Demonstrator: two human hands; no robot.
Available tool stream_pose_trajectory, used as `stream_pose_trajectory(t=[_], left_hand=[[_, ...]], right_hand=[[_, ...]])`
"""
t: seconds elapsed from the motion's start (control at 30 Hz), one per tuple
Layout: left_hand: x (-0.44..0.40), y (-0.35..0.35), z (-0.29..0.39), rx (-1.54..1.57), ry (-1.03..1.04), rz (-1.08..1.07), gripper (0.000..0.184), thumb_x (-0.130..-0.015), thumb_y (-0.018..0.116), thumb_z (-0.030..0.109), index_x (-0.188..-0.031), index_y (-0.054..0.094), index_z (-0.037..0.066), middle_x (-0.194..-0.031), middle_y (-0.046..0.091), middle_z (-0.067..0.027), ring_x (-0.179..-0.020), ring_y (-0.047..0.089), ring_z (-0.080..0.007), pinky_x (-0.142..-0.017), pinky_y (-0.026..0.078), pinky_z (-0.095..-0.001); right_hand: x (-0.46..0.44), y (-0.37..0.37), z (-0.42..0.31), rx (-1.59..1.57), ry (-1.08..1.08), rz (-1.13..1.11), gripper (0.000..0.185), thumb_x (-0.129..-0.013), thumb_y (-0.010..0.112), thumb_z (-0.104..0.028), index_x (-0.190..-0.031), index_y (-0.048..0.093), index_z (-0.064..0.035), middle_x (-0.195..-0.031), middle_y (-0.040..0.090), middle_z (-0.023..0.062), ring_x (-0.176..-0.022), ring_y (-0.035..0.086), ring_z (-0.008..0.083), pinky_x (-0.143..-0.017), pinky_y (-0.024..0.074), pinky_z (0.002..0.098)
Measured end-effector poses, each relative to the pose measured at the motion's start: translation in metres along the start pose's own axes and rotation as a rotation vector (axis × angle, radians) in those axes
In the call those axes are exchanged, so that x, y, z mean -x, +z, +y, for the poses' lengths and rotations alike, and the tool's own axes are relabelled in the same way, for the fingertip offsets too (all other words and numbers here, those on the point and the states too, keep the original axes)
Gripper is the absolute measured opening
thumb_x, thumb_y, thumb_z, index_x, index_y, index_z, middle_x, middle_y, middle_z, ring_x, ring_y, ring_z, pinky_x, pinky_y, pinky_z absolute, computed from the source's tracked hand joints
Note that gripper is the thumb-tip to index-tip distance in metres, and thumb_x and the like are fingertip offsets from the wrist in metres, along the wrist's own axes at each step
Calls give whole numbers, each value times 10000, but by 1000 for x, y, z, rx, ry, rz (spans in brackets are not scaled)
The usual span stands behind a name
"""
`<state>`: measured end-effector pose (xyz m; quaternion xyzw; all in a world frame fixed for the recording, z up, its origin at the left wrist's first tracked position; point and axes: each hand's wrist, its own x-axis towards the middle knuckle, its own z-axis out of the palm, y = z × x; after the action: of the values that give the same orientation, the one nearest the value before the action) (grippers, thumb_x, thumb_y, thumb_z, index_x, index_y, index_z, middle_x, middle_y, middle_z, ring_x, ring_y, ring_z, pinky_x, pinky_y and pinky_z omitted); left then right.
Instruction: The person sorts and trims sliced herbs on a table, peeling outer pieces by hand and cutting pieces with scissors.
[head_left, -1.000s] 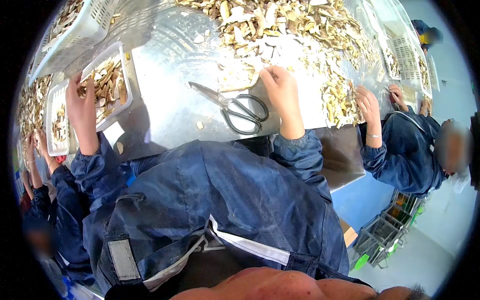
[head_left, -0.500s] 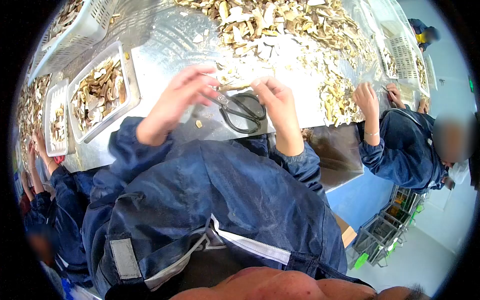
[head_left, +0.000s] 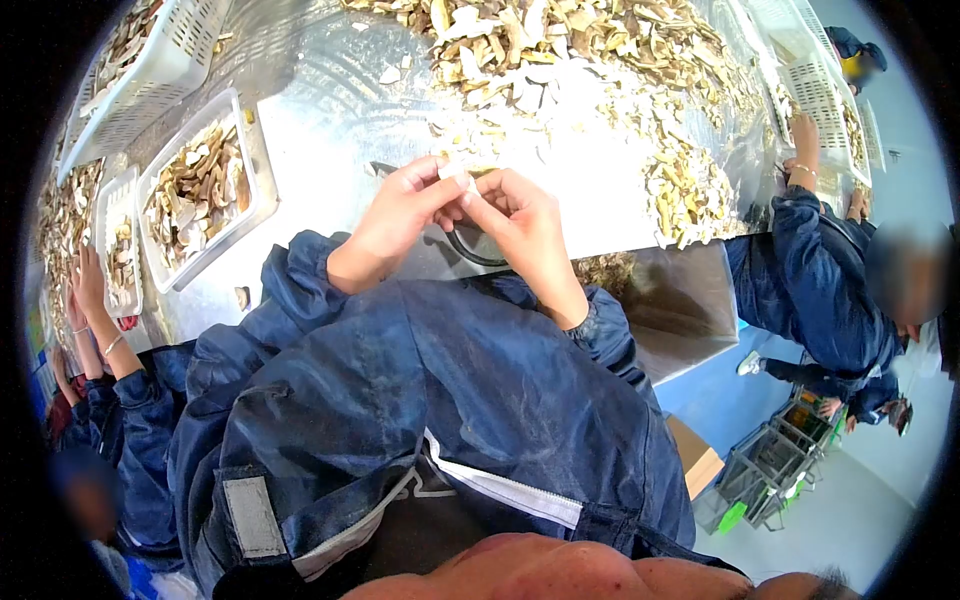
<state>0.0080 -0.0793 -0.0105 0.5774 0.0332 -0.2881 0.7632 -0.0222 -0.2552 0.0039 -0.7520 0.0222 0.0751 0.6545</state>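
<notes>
My left hand (head_left: 395, 215) and my right hand (head_left: 525, 220) meet over the front of the metal table, fingertips pinched together around a small pale slice (head_left: 462, 180), which looks like dried mushroom. The fingers cover most of it. Under my hands lies a pair of scissors with black handles (head_left: 472, 254); its blade tip shows to the left, and the rest is hidden. Beyond my hands spreads a large heap of dried mushroom slices (head_left: 600, 45), with smaller, paler pieces (head_left: 680, 190) towards the right.
At left stand a white tray (head_left: 265, 190) of brown slices, a small basket (head_left: 133, 290) and a tall perforated crate (head_left: 165, 95). Co-workers' hands (head_left: 88, 285) (head_left: 803, 150) are at work on both sides. A metal bin (head_left: 690, 300) adjoins the table's front edge.
My hands have come together above the scissors, and both now pinch the slice. Before, they were apart, the left one blurred. The co-worker at right has reached farther along the table.
</notes>
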Motion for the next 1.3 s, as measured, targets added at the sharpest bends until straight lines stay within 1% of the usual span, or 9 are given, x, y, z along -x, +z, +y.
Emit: stream_pose_trajectory(t=[0.27, 0.47, 0.57, 0.67, 0.7, 0.8, 0.83, 1.1, 1.3], left_hand=[[8, 1, 14, 143, -52, 30, 157, -1007, 547, 189, -1096, 565, 61, -900, 645, -50, -769, 625, -139, -663, 494, -251], [12, 6, 13, 76, -99, -71, 193, -1010, 522, 194, -1137, 550, 52, -876, 645, -66, -744, 647, -155, -629, 512, -262], [14, 5, 17, 113, -141, -92, 240, -1014, 523, 223, -1155, 564, 33, -854, 652, -74, -714, 647, -155, -615, 515, -263], [14, 2, 17, 128, -160, -95, 259, -1014, 527, 244, -1147, 579, 27, -841, 654, -73, -706, 643, -148, -608, 513, -262], [13, 2, 16, 128, -161, -96, 260, -1015, 527, 250, -1139, 584, 29, -837, 654, -70, -706, 641, -145, -606, 513, -262], [12, 7, 12, 70, -183, -89, 254, -1017, 521, 256, -1109, 600, 33, -845, 656, -70, -704, 639, -147, -601, 511, -260], [12, 7, 13, 71, -180, -86, 246, -1021, 510, 254, -1101, 596, 38, -845, 651, -68, -696, 635, -147, -594, 508, -257], [15, -7, 14, 228, -128, -37, 195, -1014, 487, 197, -1112, 585, 60, -866, 640, -63, -668, 618, -136, -561, 497, -256], [13, -2, 16, 218, -158, -67, 193, -1009, 515, 203, -1109, 600, 62, -868, 629, -63, -648, 619, -135, -508, 493, -256]], right_hand=[[1, -31, 15, -124, 70, 161, 101, -909, 714, -87, -935, 679, 5, -767, 633, -24, -707, 553, 35, -627, 441, 190], [4, -30, -4, -178, 168, 78, 145, -919, 707, -122, -922, 668, 17, -741, 632, -12, -646, 554, 50, -609, 442, 192], [-5, -33, 17, 41, 36, 226, 166, -893, 712, -139, -958, 665, 6, -781, 659, 34, -641, 600, 120, -619, 489, 251], [-17, -42, 7, 567, -177, 343, 193, -852, 715, -148, -994, 671, -25, -856, 666, 96, -689, 648, 223, -654, 527, 327], [-21, -40, 0, 600, -174, 319, 201, -833, 715, -171, -998, 685, -60, -930, 649, 138, -762, 662, 310, -679, 535, 388], [-43, -25, 6, 722, -305, 291, 240, -832, 738, -201, -1031, 697, -73, -908, 647, 125, -735, 652, 277, -660, 519, 374], [-51, -20, 9, 764, -359, 321, 216, -837, 728, -221, -1013, 711, -96, -918, 637, 136, -799, 654, 336, -694, 525, 418], [-67, -32, 8, 911, -313, 299, 102, -812, 692, -137, -900, 692, -85, -891, 604, 133, -827, 636, 348, -693, 515, 444], [-91, -14, 4, 856, -302, 366, 200, -823, 721, -238, -931, 684, -74, -889, 654, 140, -785, 654, 361, -680, 522, 454]])
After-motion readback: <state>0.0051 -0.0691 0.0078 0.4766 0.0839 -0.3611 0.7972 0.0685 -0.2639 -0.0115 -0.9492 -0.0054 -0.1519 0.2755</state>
